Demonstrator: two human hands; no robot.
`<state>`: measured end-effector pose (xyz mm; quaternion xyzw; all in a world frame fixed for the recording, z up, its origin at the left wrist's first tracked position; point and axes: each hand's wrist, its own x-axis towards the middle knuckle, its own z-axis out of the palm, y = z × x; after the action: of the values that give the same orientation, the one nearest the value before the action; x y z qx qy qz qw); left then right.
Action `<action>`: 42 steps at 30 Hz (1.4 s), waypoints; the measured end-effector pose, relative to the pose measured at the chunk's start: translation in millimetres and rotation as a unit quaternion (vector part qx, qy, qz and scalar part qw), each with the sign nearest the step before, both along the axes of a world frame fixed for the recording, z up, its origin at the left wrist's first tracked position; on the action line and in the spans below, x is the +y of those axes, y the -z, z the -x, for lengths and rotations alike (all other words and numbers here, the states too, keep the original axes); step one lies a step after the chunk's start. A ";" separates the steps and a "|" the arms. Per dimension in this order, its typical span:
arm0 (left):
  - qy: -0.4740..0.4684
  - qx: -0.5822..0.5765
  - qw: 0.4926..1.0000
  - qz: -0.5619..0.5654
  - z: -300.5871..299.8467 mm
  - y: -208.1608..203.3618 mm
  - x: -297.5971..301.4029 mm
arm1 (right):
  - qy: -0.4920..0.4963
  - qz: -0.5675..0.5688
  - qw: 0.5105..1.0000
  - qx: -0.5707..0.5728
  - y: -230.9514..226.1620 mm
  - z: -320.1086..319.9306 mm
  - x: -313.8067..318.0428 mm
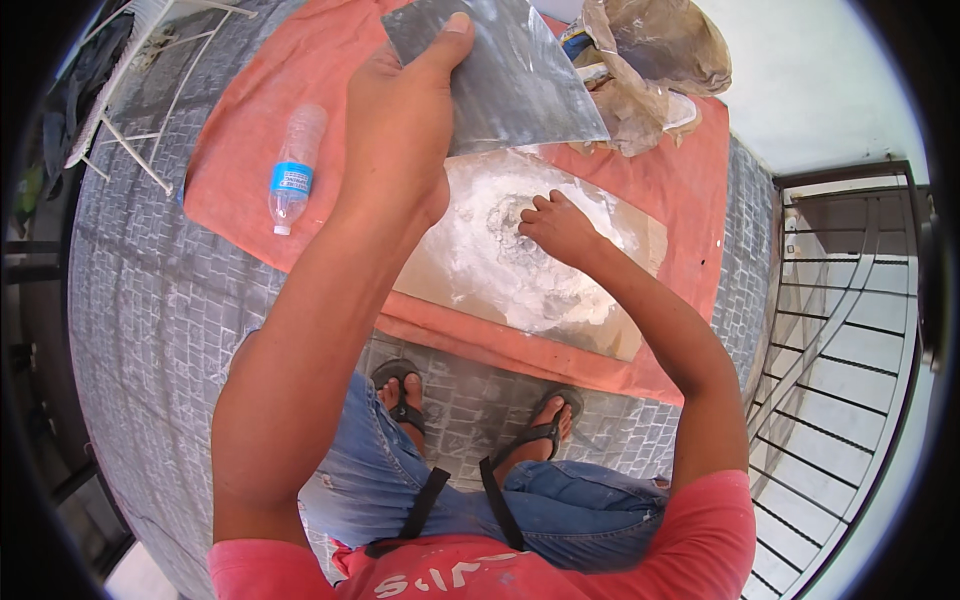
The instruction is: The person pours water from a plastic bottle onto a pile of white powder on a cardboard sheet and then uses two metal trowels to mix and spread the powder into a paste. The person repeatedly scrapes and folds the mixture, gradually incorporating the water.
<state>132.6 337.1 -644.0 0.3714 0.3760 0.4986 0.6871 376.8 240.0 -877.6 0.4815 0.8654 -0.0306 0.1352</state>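
My left hand point(405, 120) is raised and closed on a flat dark-grey sheet point(515, 85), its thumb pressed over the face near the edge. The sheet is smooth and smudged with pale streaks. Below it lies a brown board point(625, 345) with white powder point(530, 285) spread over it. At the powder's middle is a hollow with a grey, lumpy patch point(505, 225). My right hand point(562, 228) is at the right side of that patch, fingers curled toward it. Whatever may be between those fingertips is hidden.
An orange cloth point(245, 165) lies under the board on grey paving point(150, 330). On the cloth's left rests a plastic bottle point(292, 180) with a blue label. A crumpled brown bag point(655, 60) stands at the back right. White rack point(120, 110) far left; metal gate point(840, 350) right.
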 end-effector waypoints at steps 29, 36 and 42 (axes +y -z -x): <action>0.002 -0.037 0.999 0.009 5.5 6.3 5.7 | 0.025 -0.044 0.997 0.065 -49.7 -20.3 -22.3; 0.006 -0.048 0.999 0.024 -5.9 7.0 2.1 | 0.116 0.091 0.987 0.063 -8.2 -20.4 -85.7; 0.024 0.005 1.000 -0.003 -8.6 9.5 -4.8 | 0.170 -0.047 0.977 0.123 33.6 6.6 -50.7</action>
<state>141.2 332.3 -653.5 0.3848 0.3686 0.4816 0.6958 370.2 189.2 -911.2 0.6202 0.7812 -0.0711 -0.0024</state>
